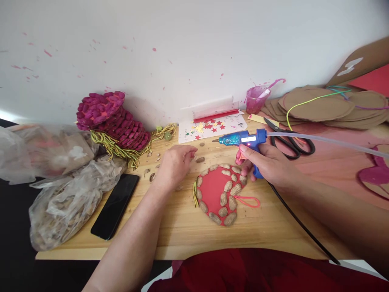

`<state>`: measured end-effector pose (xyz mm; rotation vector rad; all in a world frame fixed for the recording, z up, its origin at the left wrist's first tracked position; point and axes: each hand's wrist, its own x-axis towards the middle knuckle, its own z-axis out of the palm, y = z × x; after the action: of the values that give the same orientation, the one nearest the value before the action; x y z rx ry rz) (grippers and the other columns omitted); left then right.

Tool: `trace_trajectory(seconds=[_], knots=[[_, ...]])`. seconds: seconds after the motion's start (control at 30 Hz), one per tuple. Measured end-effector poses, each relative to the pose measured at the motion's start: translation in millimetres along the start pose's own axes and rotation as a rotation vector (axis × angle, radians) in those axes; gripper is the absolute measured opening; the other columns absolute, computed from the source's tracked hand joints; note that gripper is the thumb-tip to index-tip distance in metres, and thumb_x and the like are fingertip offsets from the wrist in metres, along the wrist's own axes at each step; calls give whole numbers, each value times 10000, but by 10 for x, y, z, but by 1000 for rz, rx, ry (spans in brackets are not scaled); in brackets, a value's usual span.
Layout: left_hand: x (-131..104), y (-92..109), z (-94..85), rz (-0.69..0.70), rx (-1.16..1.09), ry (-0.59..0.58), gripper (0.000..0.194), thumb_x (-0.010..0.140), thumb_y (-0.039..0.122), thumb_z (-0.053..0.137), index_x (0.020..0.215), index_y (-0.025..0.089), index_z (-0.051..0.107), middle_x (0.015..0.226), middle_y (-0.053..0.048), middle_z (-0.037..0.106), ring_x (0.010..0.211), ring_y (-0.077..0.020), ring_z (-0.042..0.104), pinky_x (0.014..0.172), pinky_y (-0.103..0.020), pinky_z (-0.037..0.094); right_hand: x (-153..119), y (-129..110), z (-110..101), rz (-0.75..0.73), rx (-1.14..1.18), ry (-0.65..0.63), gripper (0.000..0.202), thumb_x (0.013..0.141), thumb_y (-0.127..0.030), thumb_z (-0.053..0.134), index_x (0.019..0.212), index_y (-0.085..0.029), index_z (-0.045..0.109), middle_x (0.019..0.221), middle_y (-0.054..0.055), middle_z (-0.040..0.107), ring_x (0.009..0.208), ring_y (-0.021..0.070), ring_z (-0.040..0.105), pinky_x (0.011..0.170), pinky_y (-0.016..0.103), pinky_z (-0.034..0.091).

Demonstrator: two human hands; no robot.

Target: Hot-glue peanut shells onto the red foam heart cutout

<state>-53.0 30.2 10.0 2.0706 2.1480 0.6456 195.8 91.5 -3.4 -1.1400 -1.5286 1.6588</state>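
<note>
My right hand (267, 162) is wrapped round the handle of a blue hot glue gun (244, 138), whose nozzle points left above the table. A clear glue stick (291, 136) runs out of its back. My left hand (178, 162) is over the table with its fingers curled together; whatever they may hold is hidden. Between and below my hands lies a round red disc (211, 187) with peanut shells (227, 186) along its rim and in a second row on its right part. An orange cord loop (249, 201) sticks out at its right, a yellow-green tassel (195, 194) at its left.
Left are plastic bags of shells (75, 202), a black phone (115, 207) and a stack of magenta shell-covered discs (115, 121). Behind lie star stickers (209, 126) on paper and a pink-stained cup (257, 99). Scissors (291, 142) and cardboard discs (319, 105) are right.
</note>
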Motion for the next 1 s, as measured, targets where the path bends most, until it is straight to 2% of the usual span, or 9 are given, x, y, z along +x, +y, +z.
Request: trace_trajectory(seconds=[0.1, 0.23, 0.37, 0.57, 0.77, 1.0], knots=[[-13, 0, 24, 32, -19, 0, 189, 890, 197, 586, 976, 209, 754, 990, -46, 772, 945, -210, 689, 874, -322, 503, -1, -15, 7, 5, 1, 6, 426, 832, -590, 669, 771, -171, 620, 755, 28, 659, 502, 126, 663, 364, 197, 464], [-25, 36, 33, 60, -21, -27, 130, 879, 191, 616, 880, 217, 743, 902, -33, 762, 898, -204, 676, 847, -327, 502, -5, -31, 8, 7, -11, -3, 423, 844, -582, 659, 750, -172, 614, 683, 17, 647, 492, 130, 660, 369, 194, 466], [-30, 61, 40, 68, -2, -37, 110, 879, 203, 634, 884, 225, 742, 896, -35, 760, 890, -210, 662, 829, -335, 490, -6, -26, 5, 16, -12, -1, 413, 847, -581, 656, 739, -184, 615, 696, 15, 654, 489, 127, 660, 369, 196, 461], [-23, 79, 51, 60, 19, -102, 113, 877, 205, 636, 878, 215, 749, 902, -31, 759, 882, -216, 659, 820, -338, 476, -8, -9, 9, 14, -4, -3, 417, 842, -588, 659, 749, -184, 616, 748, 22, 650, 497, 123, 658, 369, 200, 453], [-17, 74, 73, 19, 22, -118, 135, 870, 201, 636, 890, 229, 767, 917, -28, 772, 892, -224, 671, 822, -341, 474, -4, -25, 1, 42, -7, -19, 426, 835, -606, 656, 761, -189, 616, 772, 30, 647, 513, 126, 659, 379, 206, 456], [-16, 63, 103, 79, 41, -98, 161, 883, 169, 611, 873, 211, 766, 898, -45, 764, 881, -231, 655, 832, -351, 470, 7, 11, -11, 30, -1, -19, 423, 833, -616, 651, 737, -204, 627, 774, 45, 661, 517, 138, 657, 370, 222, 451]])
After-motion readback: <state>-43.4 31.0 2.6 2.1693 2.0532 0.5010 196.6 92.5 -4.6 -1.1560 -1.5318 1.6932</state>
